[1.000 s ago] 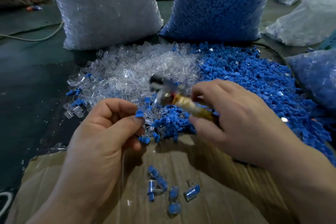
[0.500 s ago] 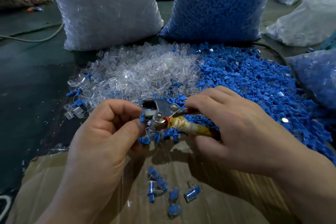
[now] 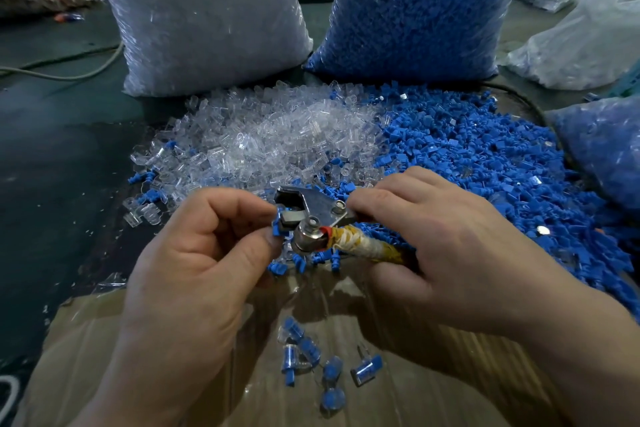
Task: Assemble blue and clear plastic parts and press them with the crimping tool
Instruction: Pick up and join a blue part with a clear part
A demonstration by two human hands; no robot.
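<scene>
My right hand grips the taped handle of a metal crimping tool, whose jaws point left. My left hand pinches a small blue part and holds it inside the tool's jaws. Behind the hands a heap of clear plastic parts lies on the left and a heap of blue plastic parts on the right. Several assembled blue-and-clear pieces lie on the brown cardboard in front of me.
A big bag of clear parts and a big bag of blue parts stand at the back. More plastic bags lie at the right. A cable runs over the dark surface at the left.
The crimping tool came down from in front of the heaps and its jaws now meet the blue part that my left hand pinches. My hands have drawn together.
</scene>
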